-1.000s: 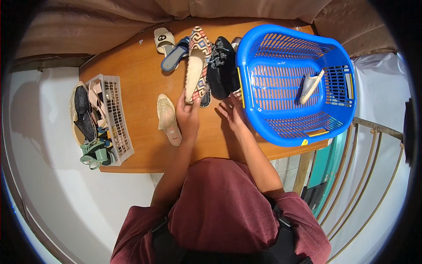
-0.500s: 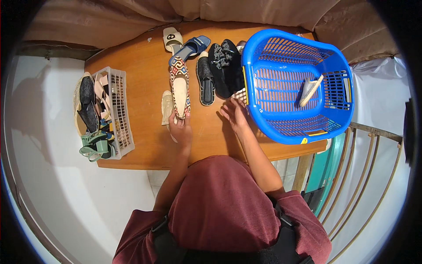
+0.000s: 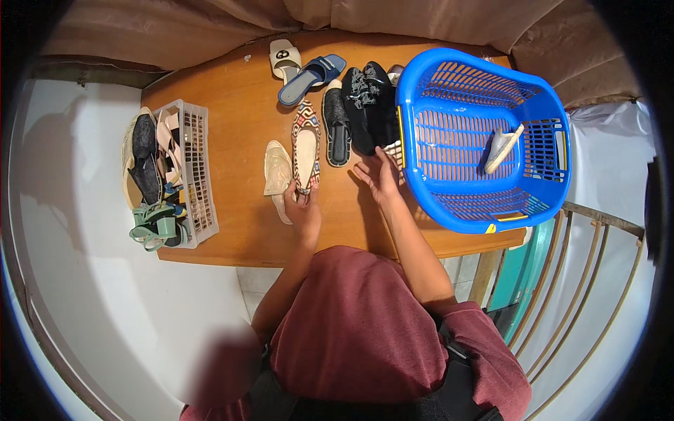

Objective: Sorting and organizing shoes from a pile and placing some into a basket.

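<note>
My left hand [image 3: 303, 208] is closed on the heel of a flat shoe [image 3: 305, 151] with a red, white and dark geometric pattern and a pale insole. Its toe points away from me. Left of this shoe lies a beige slipper [image 3: 278, 172], partly behind my fingers. My right hand [image 3: 380, 175] is held with fingers apart beside the blue basket, close to a checkered item [image 3: 394, 152] mostly hidden by the basket. Between the hands lie a black slide [image 3: 338, 133] and a pair of black shoes [image 3: 366, 105] with frayed trim.
A blue plastic basket [image 3: 411, 163] at the right holds one pale shoe [image 3: 502, 149]. At the left, a white crate [image 3: 205, 175] holds several shoes. A white slide [image 3: 284, 63] and a blue slide [image 3: 309, 78] lie at the back of the wooden table [image 3: 239, 140].
The patterned shoe has moved right and a little toward me in my left hand, nearer the black slide. More of the beige slipper shows. My right hand stays near the basket.
</note>
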### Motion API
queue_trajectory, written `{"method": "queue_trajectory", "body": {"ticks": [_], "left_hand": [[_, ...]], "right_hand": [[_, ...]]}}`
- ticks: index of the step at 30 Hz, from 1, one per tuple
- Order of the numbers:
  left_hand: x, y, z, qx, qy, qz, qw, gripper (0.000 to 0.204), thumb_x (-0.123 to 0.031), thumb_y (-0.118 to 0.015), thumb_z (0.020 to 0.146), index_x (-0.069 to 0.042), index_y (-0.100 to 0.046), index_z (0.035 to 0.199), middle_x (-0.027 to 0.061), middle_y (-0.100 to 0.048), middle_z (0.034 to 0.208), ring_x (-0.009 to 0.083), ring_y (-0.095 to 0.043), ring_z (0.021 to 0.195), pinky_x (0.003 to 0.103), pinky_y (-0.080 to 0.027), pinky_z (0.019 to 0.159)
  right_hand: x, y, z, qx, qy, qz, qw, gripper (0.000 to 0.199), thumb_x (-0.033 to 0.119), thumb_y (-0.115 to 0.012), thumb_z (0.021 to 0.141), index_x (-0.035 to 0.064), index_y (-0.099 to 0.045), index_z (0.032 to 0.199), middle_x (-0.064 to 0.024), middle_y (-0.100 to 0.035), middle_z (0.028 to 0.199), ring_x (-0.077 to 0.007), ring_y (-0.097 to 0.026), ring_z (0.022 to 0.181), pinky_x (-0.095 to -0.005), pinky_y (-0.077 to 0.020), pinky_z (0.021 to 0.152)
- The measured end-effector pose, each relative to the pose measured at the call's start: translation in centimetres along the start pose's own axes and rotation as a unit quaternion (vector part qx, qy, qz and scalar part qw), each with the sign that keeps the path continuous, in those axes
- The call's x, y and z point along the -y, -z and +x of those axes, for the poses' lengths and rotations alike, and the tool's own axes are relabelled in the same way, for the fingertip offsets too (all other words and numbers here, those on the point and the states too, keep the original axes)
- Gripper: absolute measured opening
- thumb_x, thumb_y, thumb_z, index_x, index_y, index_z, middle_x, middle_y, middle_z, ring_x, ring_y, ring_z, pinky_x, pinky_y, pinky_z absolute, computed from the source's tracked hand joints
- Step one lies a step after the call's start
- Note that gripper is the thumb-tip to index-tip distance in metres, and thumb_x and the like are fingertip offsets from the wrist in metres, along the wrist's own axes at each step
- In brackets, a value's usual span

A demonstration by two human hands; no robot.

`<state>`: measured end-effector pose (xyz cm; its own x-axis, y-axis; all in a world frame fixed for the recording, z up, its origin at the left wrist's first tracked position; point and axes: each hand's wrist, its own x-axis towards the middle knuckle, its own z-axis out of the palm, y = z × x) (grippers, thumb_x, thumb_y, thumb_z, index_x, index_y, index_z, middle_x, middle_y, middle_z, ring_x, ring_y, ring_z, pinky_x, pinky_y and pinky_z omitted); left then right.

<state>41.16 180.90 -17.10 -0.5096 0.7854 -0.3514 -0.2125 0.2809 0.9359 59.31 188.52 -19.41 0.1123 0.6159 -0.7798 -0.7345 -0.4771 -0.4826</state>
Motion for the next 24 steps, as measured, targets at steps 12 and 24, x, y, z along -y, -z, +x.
{"method": "queue_trajectory", "body": {"ticks": [12,24], "left_hand": [[-2.9,0.0,-1.0,-0.022,-0.276,0.283,0.918,0.058,-0.010,-0.081,0.084,-0.001,-0.051,0.133,0.0194,-0.048,0.141,0.0346,-0.044,0.137,0.047,-0.042,0.112],[2.8,-4.8,0.3,0.224,-0.094,0.136,0.961,0.047,-0.012,-0.070,0.096,0.002,-0.049,0.136,0.0214,-0.055,0.135,0.0312,-0.058,0.128,0.039,-0.051,0.103]], "right_hand": [[2.8,-2.0,3.9,-0.007,-0.042,0.115,0.992,0.058,0.045,-0.071,0.096,0.0095,-0.052,0.137,-0.0164,-0.062,0.131,-0.0383,-0.061,0.122,-0.0579,-0.0545,0.100],[-0.7,1.6,0.6,0.019,-0.123,0.143,0.982,0.027,0.017,-0.073,0.092,0.0070,-0.060,0.114,-0.0111,-0.057,0.123,-0.0294,-0.063,0.110,-0.0472,-0.0644,0.090]]}}
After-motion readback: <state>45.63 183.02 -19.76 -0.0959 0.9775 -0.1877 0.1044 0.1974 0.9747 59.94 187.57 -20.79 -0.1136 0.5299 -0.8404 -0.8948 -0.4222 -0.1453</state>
